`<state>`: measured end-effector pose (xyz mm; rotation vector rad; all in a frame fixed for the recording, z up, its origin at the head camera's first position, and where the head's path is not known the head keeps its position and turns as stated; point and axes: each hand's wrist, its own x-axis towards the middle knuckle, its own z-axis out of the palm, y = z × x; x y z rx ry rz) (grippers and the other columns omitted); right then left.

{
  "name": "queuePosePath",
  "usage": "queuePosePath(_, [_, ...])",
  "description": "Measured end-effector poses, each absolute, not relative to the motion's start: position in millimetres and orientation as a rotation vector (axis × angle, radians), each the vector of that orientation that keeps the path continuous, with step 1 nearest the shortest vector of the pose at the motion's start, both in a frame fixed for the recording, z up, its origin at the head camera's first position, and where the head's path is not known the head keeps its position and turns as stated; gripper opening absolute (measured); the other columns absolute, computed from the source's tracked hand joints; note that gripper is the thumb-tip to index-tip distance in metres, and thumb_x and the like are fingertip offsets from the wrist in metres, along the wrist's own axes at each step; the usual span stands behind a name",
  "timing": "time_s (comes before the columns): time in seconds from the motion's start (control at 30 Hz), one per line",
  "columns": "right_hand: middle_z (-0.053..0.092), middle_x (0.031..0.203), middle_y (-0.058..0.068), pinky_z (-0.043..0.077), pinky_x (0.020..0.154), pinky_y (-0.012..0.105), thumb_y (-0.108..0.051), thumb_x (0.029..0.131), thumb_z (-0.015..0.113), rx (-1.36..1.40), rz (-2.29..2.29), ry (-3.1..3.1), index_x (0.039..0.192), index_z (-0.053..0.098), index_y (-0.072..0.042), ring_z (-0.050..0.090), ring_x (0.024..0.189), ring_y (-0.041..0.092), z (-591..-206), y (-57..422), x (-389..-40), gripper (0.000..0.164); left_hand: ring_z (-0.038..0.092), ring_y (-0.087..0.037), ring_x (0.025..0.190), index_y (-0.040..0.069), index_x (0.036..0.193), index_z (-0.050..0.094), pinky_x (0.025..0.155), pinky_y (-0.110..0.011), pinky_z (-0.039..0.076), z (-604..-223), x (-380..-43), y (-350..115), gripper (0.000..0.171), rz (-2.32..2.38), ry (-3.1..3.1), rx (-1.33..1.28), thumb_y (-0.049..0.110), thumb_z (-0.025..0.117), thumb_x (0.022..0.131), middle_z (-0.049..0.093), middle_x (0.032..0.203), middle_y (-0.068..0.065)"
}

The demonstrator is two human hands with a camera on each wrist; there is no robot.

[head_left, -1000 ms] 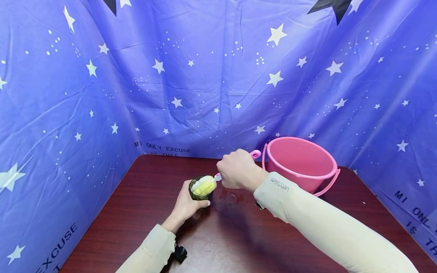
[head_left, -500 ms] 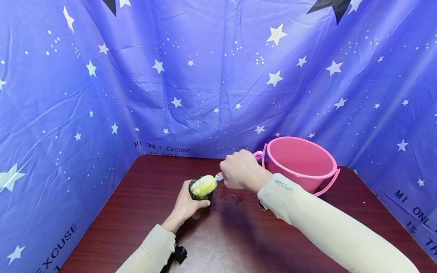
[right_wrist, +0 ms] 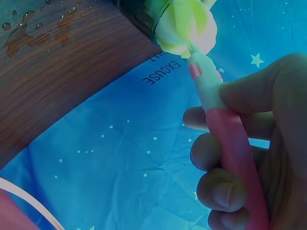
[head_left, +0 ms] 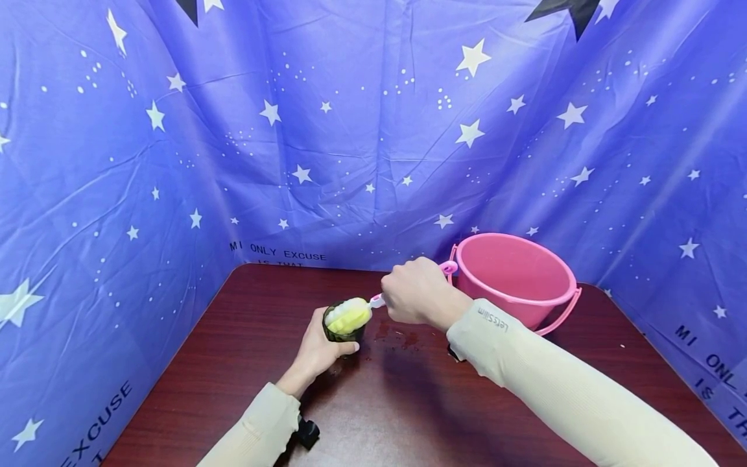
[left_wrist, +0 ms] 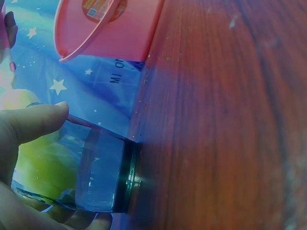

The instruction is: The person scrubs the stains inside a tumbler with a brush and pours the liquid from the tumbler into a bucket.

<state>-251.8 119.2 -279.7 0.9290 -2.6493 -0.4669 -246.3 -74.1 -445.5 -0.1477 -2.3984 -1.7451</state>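
My left hand (head_left: 320,347) grips a dark green transparent glass (left_wrist: 103,165) around its side, thumb across the near side by the rim. In the left wrist view the glass's thick base stands on the table. A sponge cup brush with a yellow and white head (head_left: 349,316) is partly inside the glass, its top sticking out past the rim. My right hand (head_left: 419,292) holds the brush's pink and white handle (right_wrist: 235,148), fingers curled round it and thumb along it. The handle slants up to the right from the glass, and its looped end shows beyond the hand.
A pink bucket (head_left: 513,279) with its handle hanging down stands at the back right of the dark red wooden table (head_left: 262,305). Water drops (head_left: 403,336) lie on the tabletop between the glass and the bucket. Blue star-printed cloth (head_left: 350,130) hangs around three sides.
My right hand has shifted slightly right, toward the bucket, and the brush handle with it. The brush head has edged a little outward at the rim. The left hand and glass stay in place.
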Motion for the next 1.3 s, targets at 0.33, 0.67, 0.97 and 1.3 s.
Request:
queuePosePath(0.33, [0.044, 0.048, -0.006, 0.037, 0.039, 0.039, -0.023, 0.074, 0.06, 0.942, -0.437, -2.652, 0.053, 0.05, -0.024, 0.043, 0.043, 0.017, -281.8, 119.9, -251.7, 0.023, 0.054, -0.026, 0.108, 0.006, 0.124, 0.047, 0.093, -0.044, 0.041, -445.4, -245.7, -74.5, 0.082, -1.728, -2.404, -0.166, 0.008, 0.09, 0.054, 0.058, 0.117, -0.011])
queuePosePath(0.67, [0.043, 0.049, -0.006, 0.037, 0.04, 0.038, -0.023, 0.076, 0.059, 0.946, -0.406, -2.654, 0.054, 0.05, -0.024, 0.043, 0.044, 0.017, -283.9, 121.2, -250.9, 0.023, 0.054, -0.025, 0.108, 0.006, 0.123, 0.047, 0.095, -0.042, 0.04, -445.9, -247.1, -74.6, 0.08, -1.734, -2.4, -0.149, 0.007, 0.089, 0.054, 0.059, 0.116, -0.01])
queuePosePath(0.97, [0.044, 0.049, -0.006, 0.038, 0.041, 0.038, -0.023, 0.079, 0.057, 0.96, -0.377, -2.672, 0.054, 0.051, -0.024, 0.044, 0.044, 0.017, -285.3, 121.5, -250.6, 0.025, 0.054, -0.026, 0.107, 0.005, 0.123, 0.047, 0.094, -0.042, 0.041, -446.2, -246.9, -74.7, 0.081, -1.707, -2.411, -0.139, 0.007, 0.089, 0.054, 0.059, 0.116, -0.011])
queuePosePath(1.3, [0.044, 0.049, -0.006, 0.038, 0.04, 0.037, -0.026, 0.083, 0.055, 0.944, -0.364, -2.68, 0.056, 0.052, -0.024, 0.045, 0.044, 0.016, -288.3, 125.6, -251.3, 0.028, 0.054, -0.025, 0.108, 0.006, 0.123, 0.047, 0.094, -0.042, 0.041, -445.8, -247.6, -74.6, 0.081, -1.714, -2.413, -0.141, 0.007, 0.089, 0.055, 0.059, 0.115, -0.011])
